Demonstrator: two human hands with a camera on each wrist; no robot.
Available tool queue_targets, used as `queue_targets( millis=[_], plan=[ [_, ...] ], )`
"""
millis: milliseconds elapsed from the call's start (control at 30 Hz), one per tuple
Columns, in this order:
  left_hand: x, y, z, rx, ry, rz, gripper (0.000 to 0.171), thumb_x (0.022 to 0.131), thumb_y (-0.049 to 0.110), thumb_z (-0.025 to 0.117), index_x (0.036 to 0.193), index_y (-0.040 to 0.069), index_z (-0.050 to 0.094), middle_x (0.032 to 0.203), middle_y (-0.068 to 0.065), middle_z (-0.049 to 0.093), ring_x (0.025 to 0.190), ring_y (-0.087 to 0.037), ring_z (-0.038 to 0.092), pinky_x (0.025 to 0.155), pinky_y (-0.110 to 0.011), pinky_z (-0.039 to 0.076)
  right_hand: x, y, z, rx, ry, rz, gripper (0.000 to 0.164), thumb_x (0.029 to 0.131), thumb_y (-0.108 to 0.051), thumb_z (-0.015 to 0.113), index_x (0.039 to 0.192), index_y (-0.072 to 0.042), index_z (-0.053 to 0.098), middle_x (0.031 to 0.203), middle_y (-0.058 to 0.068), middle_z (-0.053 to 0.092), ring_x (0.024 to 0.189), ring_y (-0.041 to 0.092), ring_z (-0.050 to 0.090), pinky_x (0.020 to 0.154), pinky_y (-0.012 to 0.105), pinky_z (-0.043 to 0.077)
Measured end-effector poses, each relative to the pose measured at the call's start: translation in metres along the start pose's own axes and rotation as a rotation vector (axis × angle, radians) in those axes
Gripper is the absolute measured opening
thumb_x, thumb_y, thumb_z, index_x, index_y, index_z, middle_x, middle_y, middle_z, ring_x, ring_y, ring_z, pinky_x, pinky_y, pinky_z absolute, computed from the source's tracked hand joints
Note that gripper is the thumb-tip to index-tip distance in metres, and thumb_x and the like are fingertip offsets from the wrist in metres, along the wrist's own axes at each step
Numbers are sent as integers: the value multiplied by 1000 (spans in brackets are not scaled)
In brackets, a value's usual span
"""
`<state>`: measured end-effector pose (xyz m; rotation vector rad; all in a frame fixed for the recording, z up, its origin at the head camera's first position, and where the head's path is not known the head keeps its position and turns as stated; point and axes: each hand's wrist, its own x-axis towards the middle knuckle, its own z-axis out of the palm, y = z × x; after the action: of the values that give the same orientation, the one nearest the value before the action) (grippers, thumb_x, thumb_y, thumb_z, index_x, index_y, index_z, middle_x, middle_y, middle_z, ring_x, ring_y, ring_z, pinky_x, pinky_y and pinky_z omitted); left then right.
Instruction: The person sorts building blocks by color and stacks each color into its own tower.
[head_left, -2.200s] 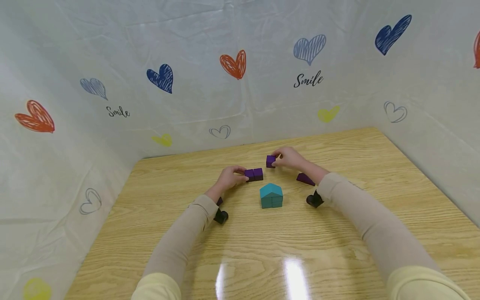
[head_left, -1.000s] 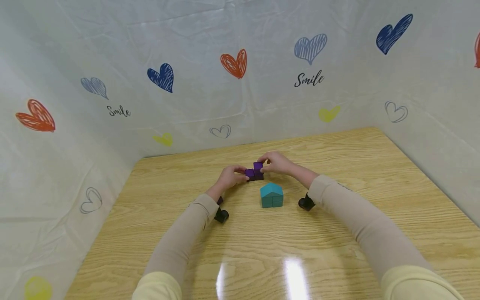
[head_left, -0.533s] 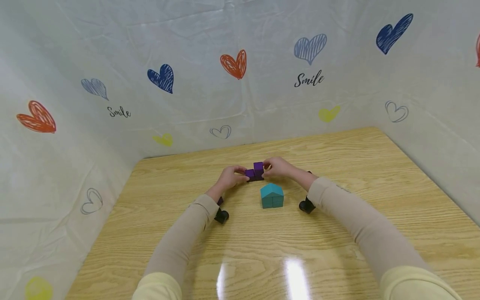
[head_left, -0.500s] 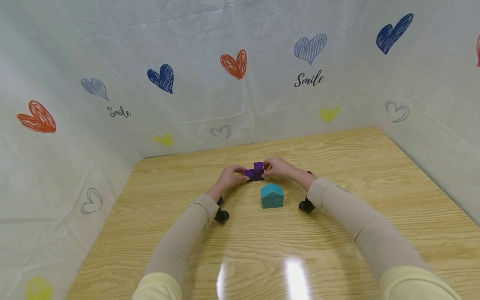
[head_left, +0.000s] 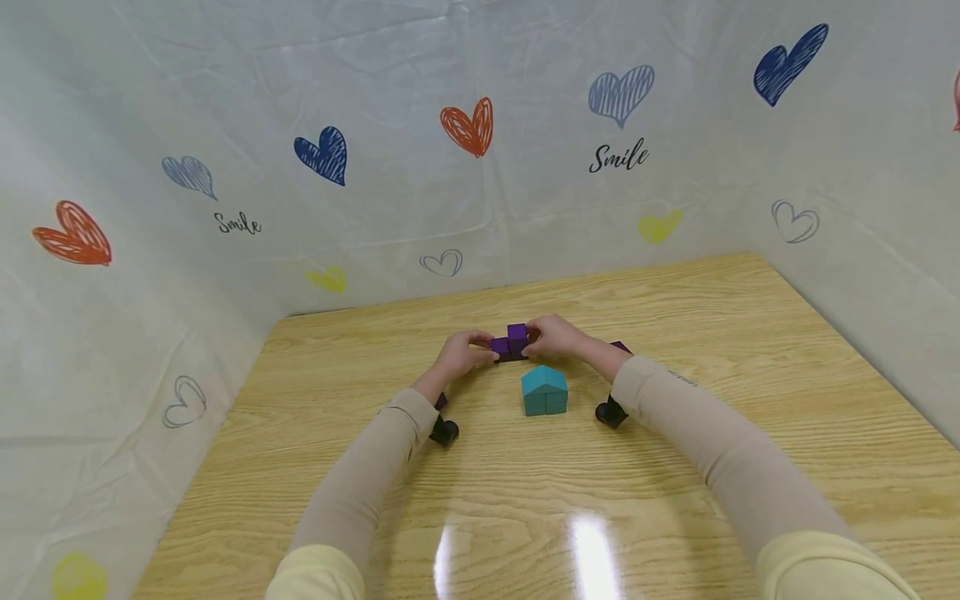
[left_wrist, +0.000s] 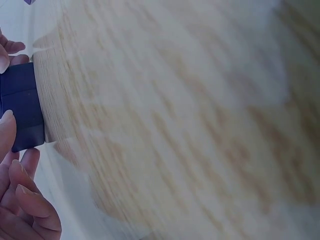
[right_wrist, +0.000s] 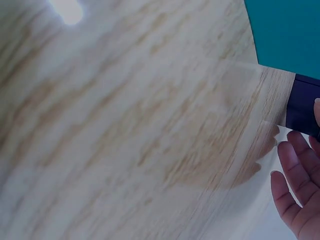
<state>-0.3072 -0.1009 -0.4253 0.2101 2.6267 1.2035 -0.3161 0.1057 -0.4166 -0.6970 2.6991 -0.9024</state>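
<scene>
Two purple cubes stand side by side at the back middle of the table, and a third purple cube (head_left: 517, 332) sits on top of the right one. My left hand (head_left: 459, 355) pinches the lower left cube (head_left: 500, 349) from its outer side, thumb in front and fingers behind. From the other side my right hand (head_left: 557, 336) holds the stacked pair between thumb and fingers. In the left wrist view, both hands flank the dark cubes (left_wrist: 22, 107). At the right wrist view's edge, my right hand's curved fingers (right_wrist: 295, 160) lie beside a purple cube (right_wrist: 302, 105).
Just in front of the purple cubes stands a small teal block house (head_left: 544, 392) with a pitched roof. A purple piece (head_left: 619, 347) is partly covered by my right wrist, another (head_left: 441, 402) by my left. A heart-printed white sheet (head_left: 390, 208) hangs behind the wooden table (head_left: 517, 467).
My right hand has brought the third purple cube leftward and set it on the right cube. Its fingers then slid lower along the stack. My left hand has stayed put.
</scene>
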Motion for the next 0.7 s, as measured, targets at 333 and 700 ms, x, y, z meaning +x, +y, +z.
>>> queue_targets(
  millis=[333, 700],
  plan=[
    [0, 0, -1, 17, 7, -1, 38, 81, 20, 70, 116, 7, 61, 111, -9, 63, 108, -23, 52, 94, -35, 39, 2, 1, 2, 18, -3, 3, 28, 83, -15, 66, 105, 3, 62, 96, 14, 65, 84, 22, 57, 78, 34, 46],
    [-3, 1, -14, -17, -20, 7, 46, 82, 20, 70, 124, 7, 56, 118, -9, 61, 95, -20, 56, 69, -27, 48, -2, -1, 0, 19, -4, -11, 27, 84, -14, 66, 104, 4, 62, 94, 15, 65, 82, 22, 57, 75, 33, 46]
  ],
)
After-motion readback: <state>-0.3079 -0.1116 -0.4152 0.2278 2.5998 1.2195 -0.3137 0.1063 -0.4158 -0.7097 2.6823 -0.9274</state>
